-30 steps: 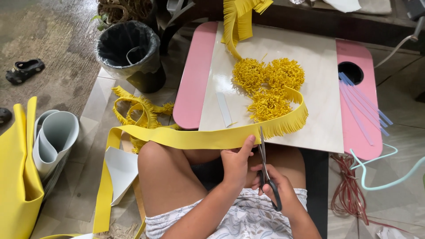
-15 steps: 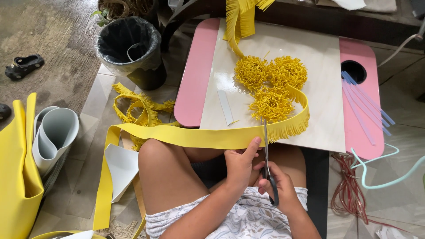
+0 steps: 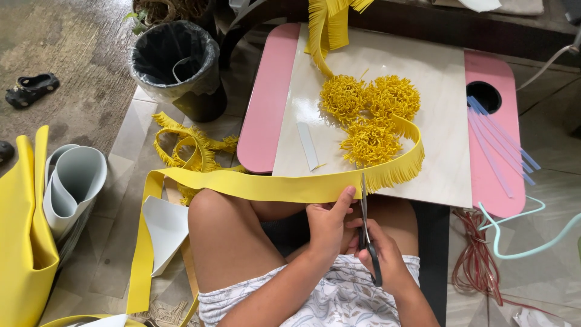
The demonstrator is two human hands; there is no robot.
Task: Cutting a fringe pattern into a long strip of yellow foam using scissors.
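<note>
The left hand (image 3: 327, 224) pinches the long yellow foam strip (image 3: 260, 186) at the near edge of the pale board (image 3: 445, 91). The right hand (image 3: 384, 257) grips black-handled scissors (image 3: 366, 227), blades now nearly closed in the fringe. The 3 yellow pom-poms (image 3: 370, 115) haven't moved.

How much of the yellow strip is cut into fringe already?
Done: three fringe pom-poms lie on the board, and the strip's right end is fringed. In hand: the left hand holds the strip while the right hand snips with scissors. Left: the long plain stretch toward the floor.
</note>
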